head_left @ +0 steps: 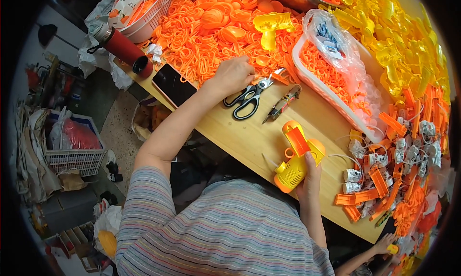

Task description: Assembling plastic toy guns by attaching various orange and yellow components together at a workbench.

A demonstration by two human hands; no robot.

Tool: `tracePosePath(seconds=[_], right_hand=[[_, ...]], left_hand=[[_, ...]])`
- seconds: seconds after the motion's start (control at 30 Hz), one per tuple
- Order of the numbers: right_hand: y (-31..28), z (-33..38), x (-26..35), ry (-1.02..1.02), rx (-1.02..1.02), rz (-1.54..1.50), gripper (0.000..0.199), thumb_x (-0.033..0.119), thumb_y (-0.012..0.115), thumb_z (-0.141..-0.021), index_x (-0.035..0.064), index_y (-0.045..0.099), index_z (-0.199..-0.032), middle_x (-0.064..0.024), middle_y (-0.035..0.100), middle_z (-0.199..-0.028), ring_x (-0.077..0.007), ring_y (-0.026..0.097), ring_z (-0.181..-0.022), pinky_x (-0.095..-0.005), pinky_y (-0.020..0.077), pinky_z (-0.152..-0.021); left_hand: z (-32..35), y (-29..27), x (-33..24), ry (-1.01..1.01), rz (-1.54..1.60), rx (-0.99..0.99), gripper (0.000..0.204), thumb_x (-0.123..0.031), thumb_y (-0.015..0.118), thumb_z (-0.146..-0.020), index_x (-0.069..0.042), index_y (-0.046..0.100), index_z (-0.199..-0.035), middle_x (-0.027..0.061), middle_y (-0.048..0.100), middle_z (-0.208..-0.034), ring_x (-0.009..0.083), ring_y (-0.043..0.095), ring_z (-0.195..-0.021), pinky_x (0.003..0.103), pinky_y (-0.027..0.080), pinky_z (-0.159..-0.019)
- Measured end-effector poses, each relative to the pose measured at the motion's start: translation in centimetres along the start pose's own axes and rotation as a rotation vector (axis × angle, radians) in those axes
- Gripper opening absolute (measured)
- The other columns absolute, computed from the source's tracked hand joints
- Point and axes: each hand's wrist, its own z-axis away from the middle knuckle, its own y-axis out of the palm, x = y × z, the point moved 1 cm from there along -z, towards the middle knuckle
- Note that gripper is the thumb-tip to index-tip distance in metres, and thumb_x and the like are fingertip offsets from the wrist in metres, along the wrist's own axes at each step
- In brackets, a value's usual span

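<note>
My right hand grips a yellow and orange plastic toy body, shaped like a bubble gun, above the table's near edge. A thin white wire sticks out from its left side. At the near edge of a heap of small orange plastic parts, my left hand has its fingers curled down. What lies between those fingertips is hidden. Black-handled scissors lie just below the left hand, blades toward the heap. Beside them rests a dark, slim pointed tool, perhaps a screwdriver.
A white tray of orange rings stands right of centre, with yellow translucent shells behind it. Wired parts and orange pieces cover the right end. A phone and red flask sit left. Another person's hand shows lower right.
</note>
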Motion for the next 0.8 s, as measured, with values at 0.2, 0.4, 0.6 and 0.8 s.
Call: tracePosePath(seconds=[0.2,0.4,0.6,0.8], right_hand=[[0.0,0.0,-0.1,-0.002,0.022,-0.006,0.05,0.026,0.065,-0.091,0.0065,0.042,-0.131,-0.0164,0.062,-0.106,-0.0254,0.066,-0.084,-0.0406,0.0576,-0.073],[0.1,0.3,0.0,0.001,0.017,-0.059,0.051,0.026,0.065,-0.091,0.0064,0.042,-0.132,-0.0167,0.063,-0.107,-0.0257,0.066,-0.086,-0.0403,0.0574,-0.074],[-1.2,-0.3,-0.7,0.032,0.024,-0.1,0.051,0.033,0.065,-0.092,0.0065,0.044,-0.131,-0.0163,0.063,-0.108,-0.0265,0.067,-0.087,-0.0406,0.057,-0.076],[-1.3,-0.4,-0.5,0.054,-0.003,-0.211,0.057,0.043,0.06,-0.092,0.0057,0.047,-0.134,-0.0194,0.064,-0.115,-0.0322,0.066,-0.096,-0.0462,0.053,-0.088]], left_hand=[[-0.3,0.6,-0.5,0.056,-0.124,0.03,0.015,-0.017,0.064,-0.082,-0.009,0.074,-0.089,0.0101,0.06,-0.086,0.0305,0.064,-0.084,0.042,0.053,-0.073],[-0.3,1.0,0.7,0.009,-0.095,-0.029,0.017,-0.019,0.066,-0.08,-0.002,0.067,-0.077,0.0177,0.059,-0.091,0.0352,0.063,-0.087,0.047,0.052,-0.074],[0.2,0.6,1.5,0.068,0.007,-0.08,0.018,-0.018,0.064,-0.088,0.0,0.058,-0.091,0.0217,0.053,-0.101,0.0383,0.059,-0.092,0.046,0.05,-0.078],[0.4,-1.3,2.4,-0.228,0.457,-0.236,0.018,-0.018,0.058,-0.096,-0.001,0.054,-0.097,0.0196,0.059,-0.098,0.0333,0.062,-0.086,0.041,0.052,-0.076]])
